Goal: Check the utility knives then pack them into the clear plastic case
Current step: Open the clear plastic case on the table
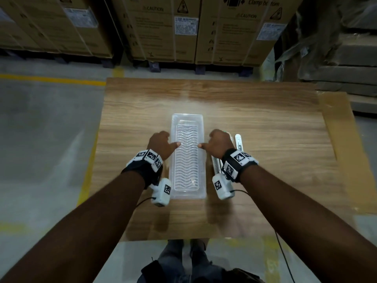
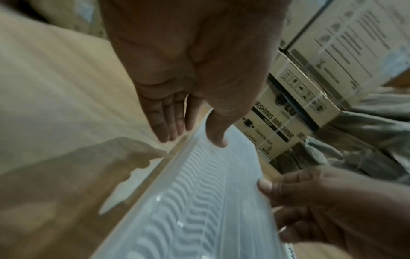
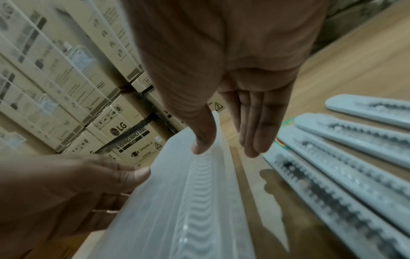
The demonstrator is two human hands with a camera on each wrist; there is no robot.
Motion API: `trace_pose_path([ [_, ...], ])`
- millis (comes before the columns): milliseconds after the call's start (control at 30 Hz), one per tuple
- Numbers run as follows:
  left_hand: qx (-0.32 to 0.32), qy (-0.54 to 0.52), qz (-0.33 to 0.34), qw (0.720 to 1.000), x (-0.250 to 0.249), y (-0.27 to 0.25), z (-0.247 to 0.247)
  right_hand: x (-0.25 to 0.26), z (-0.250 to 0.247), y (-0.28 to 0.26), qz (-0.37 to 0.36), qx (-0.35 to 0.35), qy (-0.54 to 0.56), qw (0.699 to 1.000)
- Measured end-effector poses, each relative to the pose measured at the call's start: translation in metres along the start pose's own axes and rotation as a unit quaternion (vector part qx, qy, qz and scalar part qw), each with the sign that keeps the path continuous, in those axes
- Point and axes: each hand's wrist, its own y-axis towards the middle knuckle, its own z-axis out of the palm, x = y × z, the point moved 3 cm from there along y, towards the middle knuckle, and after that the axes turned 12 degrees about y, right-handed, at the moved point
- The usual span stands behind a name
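1. A clear, long rectangular plastic case (image 1: pixel 187 155) with a wavy ribbed floor lies flat on the wooden table (image 1: pixel 265 129), its long sides running away from the person. It is the landmark for everything below.
2. The left hand (image 1: pixel 161 145) sits at the case's left long wall. In the left wrist view its thumb lies over the rim onto the inside of the case (image 2: pixel 199 201), while the four fingers (image 2: pixel 168 121) stretch nearly straight down the outside of the wall toward the table. The wall lies between thumb and fingers; whether the fingers actually press the wall cannot be told.
3. The right hand (image 1: pixel 219 142) mirrors it at the case's right long wall. In the right wrist view the thumb tip rests on the rim, and the fingers (image 3: pixel 257 122) hang straight and close together just outside the wall. Contact between these fingers and the wall cannot be told either.
4. Neither hand is closed into a fist; both are loosely open, bracketing the case.
5. Several pale grey utility knives (image 3: pixel 346 177) with toothed slider tracks lie fanned out on the table just to the right of the case, beside the right hand. None is touched.
6. The case holds no knife.
7. Stacked cardboard cartons (image 1: pixel 163 27) stand beyond the case's far end.
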Motion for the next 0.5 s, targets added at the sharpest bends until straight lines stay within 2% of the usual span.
trace_pose_path([
  [67, 0.022, 0.005, -0.015, 1.0, 0.005, -0.012, 0.011, -0.007, 0.007, -0.012, 0.014, 0.005, 0.005, 1.0],
  [167, 0.004, 0.001, -0.035, 0.999, 0.004, -0.02, 0.017, -0.008, 0.015, -0.016, 0.016, -0.014, 0.017, 1.0],
  [500, -0.027, 0.005, -0.068, 0.997, -0.01, -0.038, 0.013, -0.006, 0.027, -0.017, 0.072, -0.015, -0.031, 0.997],
])
